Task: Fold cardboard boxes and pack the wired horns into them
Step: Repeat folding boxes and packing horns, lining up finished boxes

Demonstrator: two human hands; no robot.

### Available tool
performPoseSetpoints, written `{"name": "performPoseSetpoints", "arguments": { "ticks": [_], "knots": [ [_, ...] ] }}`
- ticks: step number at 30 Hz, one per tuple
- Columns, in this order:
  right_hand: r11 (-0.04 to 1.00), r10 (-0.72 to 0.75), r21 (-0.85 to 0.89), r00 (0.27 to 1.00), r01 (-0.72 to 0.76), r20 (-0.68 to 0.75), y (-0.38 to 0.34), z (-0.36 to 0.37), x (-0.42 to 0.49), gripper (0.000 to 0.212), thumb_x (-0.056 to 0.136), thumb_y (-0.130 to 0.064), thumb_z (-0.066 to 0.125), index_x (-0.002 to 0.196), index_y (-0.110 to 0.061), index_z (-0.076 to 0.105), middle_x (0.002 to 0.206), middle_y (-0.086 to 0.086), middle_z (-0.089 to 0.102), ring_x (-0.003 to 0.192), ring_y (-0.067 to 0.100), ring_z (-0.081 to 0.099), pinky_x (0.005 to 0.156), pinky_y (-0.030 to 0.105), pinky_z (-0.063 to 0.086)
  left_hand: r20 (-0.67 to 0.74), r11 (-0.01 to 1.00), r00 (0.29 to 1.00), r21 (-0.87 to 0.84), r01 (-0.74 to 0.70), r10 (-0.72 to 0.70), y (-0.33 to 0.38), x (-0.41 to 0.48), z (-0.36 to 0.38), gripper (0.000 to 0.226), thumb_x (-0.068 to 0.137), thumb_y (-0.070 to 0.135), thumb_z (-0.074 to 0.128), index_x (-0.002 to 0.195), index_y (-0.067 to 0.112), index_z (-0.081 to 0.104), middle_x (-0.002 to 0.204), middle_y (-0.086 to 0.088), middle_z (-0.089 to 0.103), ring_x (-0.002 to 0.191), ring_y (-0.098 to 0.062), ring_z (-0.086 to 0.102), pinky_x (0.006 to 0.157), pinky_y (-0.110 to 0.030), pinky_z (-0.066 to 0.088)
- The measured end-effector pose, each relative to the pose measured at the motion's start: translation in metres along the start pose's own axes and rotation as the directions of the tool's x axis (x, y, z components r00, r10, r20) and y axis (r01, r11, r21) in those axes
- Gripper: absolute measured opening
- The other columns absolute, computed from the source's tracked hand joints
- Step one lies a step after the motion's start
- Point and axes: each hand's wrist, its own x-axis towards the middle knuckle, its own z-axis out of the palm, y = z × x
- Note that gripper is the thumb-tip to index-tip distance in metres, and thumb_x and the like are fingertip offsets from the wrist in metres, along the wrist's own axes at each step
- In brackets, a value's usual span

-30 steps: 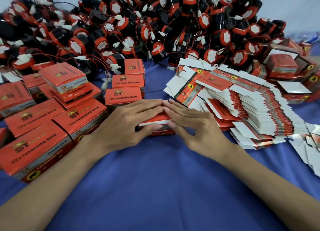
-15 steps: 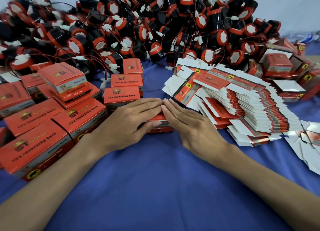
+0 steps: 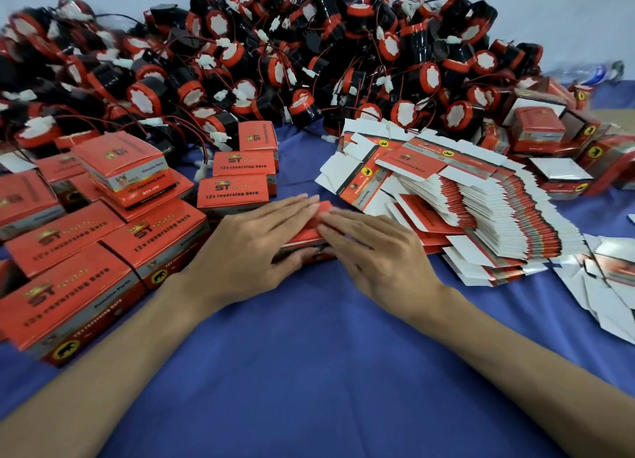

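A small red cardboard box (image 3: 309, 239) lies on the blue cloth at the centre, mostly covered by both hands. My left hand (image 3: 251, 248) lies flat over its left half, fingers straight, thumb against the front side. My right hand (image 3: 374, 251) presses flat on its right half, fingertips meeting those of the left hand on the lid. A big heap of black and red wired horns (image 3: 275, 62) fills the back. A fanned stack of flat unfolded boxes (image 3: 474, 196) lies to the right.
Several closed red boxes (image 3: 86, 251) are stacked at the left, more (image 3: 237, 189) stand just behind my hands. Folded boxes (image 3: 539, 127) sit at the far right. Loose flat blanks (image 3: 604, 285) lie at the right edge. Blue cloth (image 3: 309, 354) covers the table in front.
The white flap seen under my fingers a second ago has gone down; the lid now lies shut under both flat hands. The hands have stayed on the box.
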Motion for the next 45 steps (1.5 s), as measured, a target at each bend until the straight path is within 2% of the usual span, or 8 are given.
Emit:
{"name": "performPoseSetpoints", "arguments": {
  "ticks": [12,16,21,28,35,39,42,45],
  "knots": [
    [0.926,0.195,0.329,0.981,-0.185,0.003,0.014,0.000,0.009,0.014,0.079,-0.010,0.075,0.093,-0.008,0.077,0.094,0.003,0.075,0.087,0.017,0.072,0.078,0.036,0.058,-0.103,1.000,0.994,0.018,0.025,-0.023,0.007,0.002,0.002,0.033,0.091,0.023,0.061,0.117,0.005,0.069,0.122,-0.005,0.067,0.116,-0.024,0.063,0.092,-0.044,0.055],
    [0.908,0.415,-0.052,0.909,-0.416,-0.035,0.036,-0.007,0.018,0.027,0.087,-0.020,0.065,0.110,-0.006,0.070,0.102,0.015,0.072,0.092,0.033,0.068,0.082,0.043,0.053,-0.213,0.976,0.977,0.210,0.050,-0.004,0.016,0.006,0.004,0.024,0.084,0.026,0.066,0.098,0.011,0.078,0.098,-0.007,0.074,0.078,-0.029,0.071,0.097,-0.049,0.050],
    [0.704,0.706,-0.519,0.553,-0.485,0.441,0.053,-0.012,0.012,0.061,0.099,-0.041,0.037,0.148,-0.005,0.028,0.157,0.014,0.023,0.146,0.025,0.021,0.116,0.037,0.018,-0.172,0.963,0.979,0.227,0.145,-0.107,0.021,0.002,0.005,0.028,0.084,0.026,0.061,0.107,0.016,0.074,0.095,-0.009,0.068,0.081,-0.034,0.062,0.095,-0.052,0.049],
    [0.723,0.647,-0.454,0.741,-0.521,0.179,0.048,-0.013,0.012,0.034,0.084,-0.017,0.061,0.115,-0.006,0.066,0.085,0.021,0.070,0.085,0.038,0.066,0.100,0.043,0.040,-0.151,0.896,0.972,0.382,0.228,-0.183,-0.008,0.003,0.011,0.028,0.089,0.015,0.060,0.115,0.020,0.070,0.110,-0.006,0.067,0.102,-0.033,0.061,0.103,-0.060,0.037],
    [0.675,0.713,-0.608,0.582,-0.418,0.391,0.052,0.000,0.011,0.066,0.094,-0.040,0.039,0.148,-0.005,0.021,0.148,0.014,0.040,0.133,0.027,0.045,0.118,0.050,0.002,-0.131,0.825,0.943,0.459,0.331,-0.306,-0.018,-0.001,0.012,0.035,0.085,0.012,0.065,0.119,0.011,0.066,0.115,-0.014,0.063,0.108,-0.037,0.057,0.104,-0.060,0.036],
    [0.724,0.597,-0.578,0.762,-0.376,0.252,0.044,-0.002,0.014,0.034,0.092,-0.026,0.045,0.118,-0.010,0.060,0.094,0.009,0.073,0.085,0.029,0.069,0.120,0.042,0.010,-0.197,0.913,0.954,0.300,0.276,-0.224,-0.005,0.004,0.007,0.026,0.085,0.016,0.056,0.105,0.009,0.071,0.110,-0.013,0.065,0.103,-0.036,0.060,0.099,-0.052,0.042],
    [0.903,0.301,-0.280,0.945,-0.325,-0.128,0.035,-0.009,0.015,0.010,0.083,0.001,0.064,0.089,-0.002,0.072,0.072,0.011,0.072,0.065,0.027,0.068,0.092,0.037,0.049,-0.264,0.979,0.947,0.038,0.199,-0.182,0.008,0.006,0.004,0.021,0.090,0.014,0.055,0.096,0.004,0.072,0.101,-0.010,0.068,0.091,-0.029,0.063,0.083,-0.040,0.050],
    [0.939,0.343,0.149,0.829,-0.310,-0.441,0.018,-0.019,0.026,0.012,0.090,-0.002,0.057,0.089,0.005,0.067,0.066,0.014,0.065,0.059,0.015,0.052,0.055,0.019,0.039,-0.231,0.908,0.900,-0.296,0.297,-0.370,0.018,0.004,0.005,0.032,0.094,0.028,0.052,0.120,0.011,0.061,0.124,-0.002,0.058,0.115,-0.018,0.055,0.099,-0.031,0.045]
  ]
}}
